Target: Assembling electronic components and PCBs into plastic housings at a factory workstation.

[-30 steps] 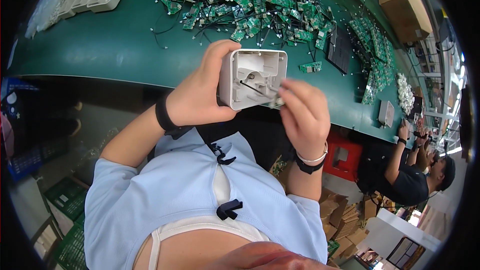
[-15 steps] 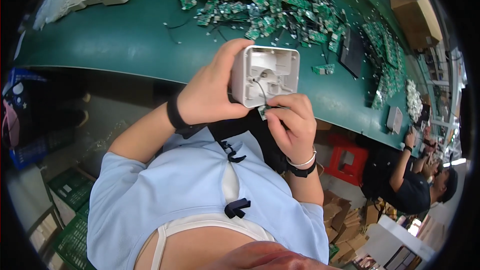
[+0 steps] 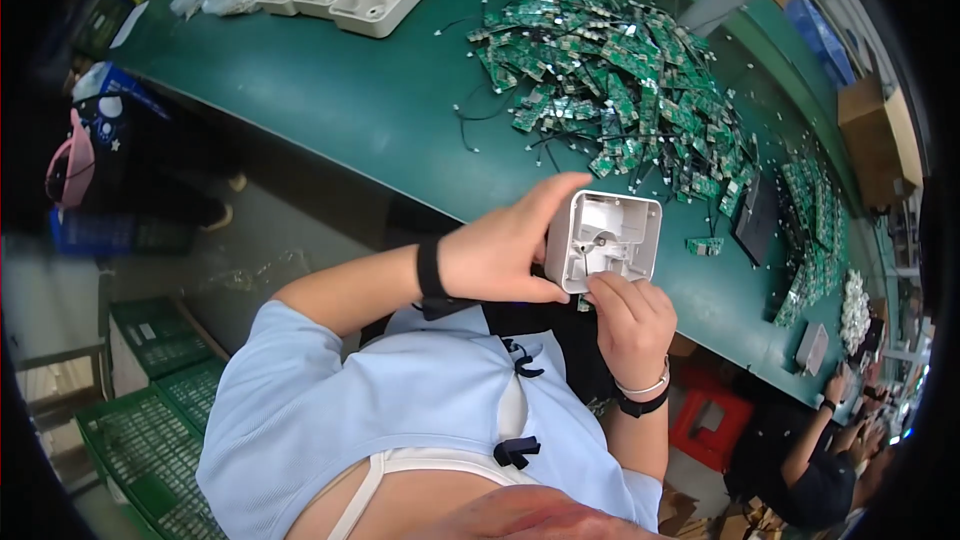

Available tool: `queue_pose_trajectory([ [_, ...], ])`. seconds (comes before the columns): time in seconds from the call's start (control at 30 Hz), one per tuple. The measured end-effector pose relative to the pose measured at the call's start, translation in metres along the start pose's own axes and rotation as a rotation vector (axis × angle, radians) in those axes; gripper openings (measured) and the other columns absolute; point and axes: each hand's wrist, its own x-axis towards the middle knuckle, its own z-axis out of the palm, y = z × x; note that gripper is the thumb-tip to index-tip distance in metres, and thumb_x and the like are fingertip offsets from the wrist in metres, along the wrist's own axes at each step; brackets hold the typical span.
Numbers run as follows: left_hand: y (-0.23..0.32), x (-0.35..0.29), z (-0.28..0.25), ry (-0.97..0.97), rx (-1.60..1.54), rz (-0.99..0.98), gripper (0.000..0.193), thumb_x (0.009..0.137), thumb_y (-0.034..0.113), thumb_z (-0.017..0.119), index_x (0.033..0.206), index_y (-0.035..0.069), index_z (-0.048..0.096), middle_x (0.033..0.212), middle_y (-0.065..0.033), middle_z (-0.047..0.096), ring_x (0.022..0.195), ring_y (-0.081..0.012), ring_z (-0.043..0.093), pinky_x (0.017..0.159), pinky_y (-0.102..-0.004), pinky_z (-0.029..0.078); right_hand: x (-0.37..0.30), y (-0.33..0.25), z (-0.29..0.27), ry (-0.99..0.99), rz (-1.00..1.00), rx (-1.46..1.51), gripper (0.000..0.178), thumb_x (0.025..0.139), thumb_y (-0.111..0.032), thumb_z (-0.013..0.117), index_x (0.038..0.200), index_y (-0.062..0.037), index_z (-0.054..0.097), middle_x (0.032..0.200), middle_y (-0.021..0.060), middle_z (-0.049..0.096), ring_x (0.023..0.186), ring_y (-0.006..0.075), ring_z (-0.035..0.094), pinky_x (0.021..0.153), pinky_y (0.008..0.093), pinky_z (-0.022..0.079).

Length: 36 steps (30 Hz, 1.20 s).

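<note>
My left hand grips a white plastic housing by its left side, thumb below and fingers above. The housing's open face is turned up toward me, showing ribs and posts inside. A thin dark cable runs down inside it toward the lower edge. There my right hand is closed, its fingertips pinching at the cable and reaching over the rim. A bit of a small green circuit board peeks out just below the housing, beside the right fingertips; most of it is hidden.
Beyond the housing, green circuit boards with cables lie heaped on the green table. Several white housings stand at the far left. A dark flat piece lies at right. Another person sits near a red stool. Green crates stand lower left.
The view has turned, so more white housings show at far left. My right fingers have shifted from the small board below the housing up to its rim and the cable.
</note>
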Motion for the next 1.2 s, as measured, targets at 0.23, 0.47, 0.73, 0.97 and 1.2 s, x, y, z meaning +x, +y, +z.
queue_pose_trajectory([
  [0.23,0.006,0.017,-0.134,0.609,0.546,0.124,0.073,0.084,0.020,0.083,0.147,0.008,0.050,0.142,-0.0100,0.058,0.119,-0.0254,0.062,0.098,-0.0394,0.049,-0.053,0.023,-0.055,0.011,0.160,-0.081,0.019,0.077,0.002,0.072,0.095,-0.0039,0.073,0.097,0.0094,0.075,0.068,0.0251,0.067,0.059,0.0349,0.050],
  [0.47,-0.111,0.014,-0.364,0.583,1.323,0.203,0.053,0.097,0.023,0.072,0.143,0.003,0.054,0.144,-0.0191,0.056,0.137,-0.0324,0.052,0.105,-0.0373,0.049,-0.158,0.094,-0.125,0.086,0.499,-0.467,0.016,0.085,0.000,0.068,0.098,-0.0048,0.074,0.104,0.0103,0.076,0.086,0.0320,0.074,0.072,0.0349,0.058],
  [0.73,-0.135,0.037,-0.353,0.457,1.269,-0.133,0.045,0.098,0.025,0.070,0.133,-0.001,0.061,0.147,-0.0162,0.056,0.129,-0.0340,0.059,0.104,-0.0388,0.050,-0.257,0.186,-0.175,0.095,0.730,-0.679,0.013,0.095,-0.013,0.067,0.105,-0.0109,0.075,0.110,0.0070,0.076,0.092,0.0303,0.073,0.077,0.0364,0.058],
  [0.97,-0.132,0.027,-0.352,0.522,1.285,-0.086,0.038,0.099,0.022,0.068,0.129,-0.001,0.066,0.137,-0.0151,0.064,0.120,-0.0293,0.065,0.101,-0.0355,0.051,-0.286,0.216,-0.197,0.093,0.735,-0.679,0.012,0.096,-0.018,0.067,0.105,-0.0134,0.075,0.110,0.0058,0.075,0.091,0.0309,0.073,0.075,0.0376,0.058],
  [1.2,-0.091,-0.023,-0.303,0.576,1.028,0.023,0.031,0.100,0.014,0.067,0.125,-0.005,0.067,0.139,-0.0139,0.064,0.129,-0.0246,0.060,0.108,-0.0325,0.044,-0.296,0.194,-0.201,-0.033,0.789,-0.691,0.018,0.097,-0.013,0.064,0.112,-0.0123,0.075,0.114,0.0078,0.075,0.097,0.0306,0.074,0.081,0.0375,0.058],
])
